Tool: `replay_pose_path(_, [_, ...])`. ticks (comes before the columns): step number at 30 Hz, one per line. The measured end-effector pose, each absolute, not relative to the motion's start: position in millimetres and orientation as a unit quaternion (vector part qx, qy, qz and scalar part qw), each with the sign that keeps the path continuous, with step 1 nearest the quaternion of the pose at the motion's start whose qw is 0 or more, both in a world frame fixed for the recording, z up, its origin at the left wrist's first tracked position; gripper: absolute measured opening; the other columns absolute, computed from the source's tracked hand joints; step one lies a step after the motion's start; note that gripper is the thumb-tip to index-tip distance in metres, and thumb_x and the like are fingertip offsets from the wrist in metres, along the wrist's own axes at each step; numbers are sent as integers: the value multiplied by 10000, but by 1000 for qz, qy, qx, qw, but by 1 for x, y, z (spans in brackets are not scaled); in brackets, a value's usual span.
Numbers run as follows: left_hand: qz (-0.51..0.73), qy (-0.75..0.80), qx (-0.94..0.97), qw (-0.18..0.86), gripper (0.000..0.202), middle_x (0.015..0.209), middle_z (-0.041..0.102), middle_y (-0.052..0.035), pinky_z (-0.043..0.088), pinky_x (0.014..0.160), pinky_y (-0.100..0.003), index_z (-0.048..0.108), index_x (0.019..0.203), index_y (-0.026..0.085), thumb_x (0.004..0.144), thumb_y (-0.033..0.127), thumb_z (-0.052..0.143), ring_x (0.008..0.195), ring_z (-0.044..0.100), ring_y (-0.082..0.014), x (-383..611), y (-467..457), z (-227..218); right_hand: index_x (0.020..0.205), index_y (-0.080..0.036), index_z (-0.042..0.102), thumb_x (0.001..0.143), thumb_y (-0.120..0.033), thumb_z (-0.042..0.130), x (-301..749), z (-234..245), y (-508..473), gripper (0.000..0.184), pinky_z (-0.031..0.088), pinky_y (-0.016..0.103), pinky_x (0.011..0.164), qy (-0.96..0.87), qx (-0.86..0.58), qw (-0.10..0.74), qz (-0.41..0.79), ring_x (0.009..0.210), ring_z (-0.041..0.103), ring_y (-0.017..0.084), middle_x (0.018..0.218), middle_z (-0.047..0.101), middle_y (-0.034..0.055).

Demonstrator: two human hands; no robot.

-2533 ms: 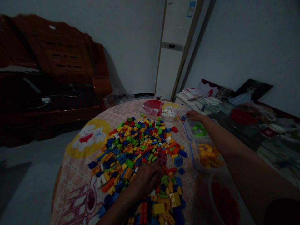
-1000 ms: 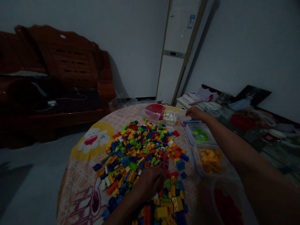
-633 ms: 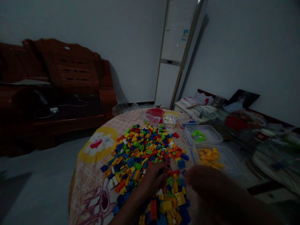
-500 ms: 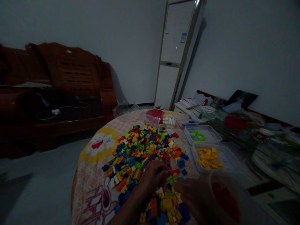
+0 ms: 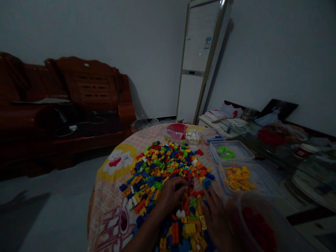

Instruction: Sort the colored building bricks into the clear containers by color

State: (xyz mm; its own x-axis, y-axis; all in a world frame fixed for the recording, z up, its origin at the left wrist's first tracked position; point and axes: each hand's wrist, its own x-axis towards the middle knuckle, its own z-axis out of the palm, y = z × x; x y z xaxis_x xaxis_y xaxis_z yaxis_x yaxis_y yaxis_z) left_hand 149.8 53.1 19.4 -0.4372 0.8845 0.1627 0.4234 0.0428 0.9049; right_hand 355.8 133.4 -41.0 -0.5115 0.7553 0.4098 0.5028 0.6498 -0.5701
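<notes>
Right hand (image 5: 216, 220) back from far tub (image 5: 213, 139); now flat, fingers spread, on near bricks (image 5: 168, 168). Left hand (image 5: 170, 192) unmoved, curled on bricks, pinch unclear. Both now at the bricks.

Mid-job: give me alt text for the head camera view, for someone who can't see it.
The left hand and right hand rest on a heap of mixed coloured bricks on a round cloth-covered table. At the right stand clear tubs holding green bricks, yellow bricks and red bricks.
</notes>
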Motion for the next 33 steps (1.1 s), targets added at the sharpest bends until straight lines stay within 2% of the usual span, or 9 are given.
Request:
replay_pose_path(5, [503, 675, 491, 225, 160, 854, 725, -41, 458, 740, -260, 754, 855, 198, 830, 288, 625, 824, 658, -182, 149, 52, 25, 1354, -278, 600, 953, -378, 477, 341, -44, 136, 431, 385, 497, 1145, -847, -357, 320, 230, 1423, 390, 288, 1576, 369, 52])
replay_pose_path(9, [502, 681, 494, 202, 199, 825, 707, -48, 445, 734, -261, 761, 830, 198, 857, 316, 602, 797, 644, -176, 148, 50, 24, 1321, -230, 630, 943, -367, 493, 319, -32, 146, 425, 407, 488, 1127, -855, -324, 312, 257, 1376, 456, 283, 1496, 484, 101])
replay_pose_path(14, [501, 680, 499, 196, 257, 798, 690, -50, 440, 730, -263, 761, 814, 194, 888, 344, 565, 765, 632, -168, 150, 49, 25, 1233, -223, 694, 906, -341, 505, 284, -8, 147, 395, 459, 469, 1081, -829, -320, 342, 306, 1237, 591, 268, 1329, 641, 100])
replay_pose_path(18, [513, 675, 492, 195, 300, 830, 701, -65, 457, 740, -275, 762, 863, 188, 909, 369, 526, 782, 638, -180, 148, 49, 27, 1135, -218, 744, 883, -356, 489, 270, 7, 145, 384, 535, 445, 975, -790, -335, 367, 359, 1081, 681, 267, 1155, 733, 94])
replay_pose_path(24, [542, 660, 462, 240, 324, 1006, 727, -93, 504, 814, -322, 751, 1003, 174, 872, 378, 537, 916, 661, -218, 137, 49, 28, 1147, -182, 733, 904, -417, 476, 295, -9, 150, 425, 511, 425, 989, -749, -386, 423, 333, 1110, 663, 271, 1185, 718, 122])
replay_pose_path(29, [585, 609, 435, 311, 402, 939, 729, -89, 530, 769, -337, 709, 1117, 133, 820, 381, 600, 806, 668, -199, 129, 54, 36, 1155, -143, 725, 901, -438, 473, 305, -22, 149, 464, 502, 431, 996, -717, -416, 430, 358, 1122, 658, 284, 1205, 705, 148])
replay_pose_path(33, [608, 579, 415, 350, 456, 943, 738, -85, 538, 782, -335, 688, 1150, 128, 769, 377, 684, 810, 680, -199, 127, 66, 59, 1195, -125, 704, 886, -417, 482, 303, -22, 149, 480, 477, 453, 1028, -693, -419, 452, 375, 1156, 638, 288, 1232, 690, 159])
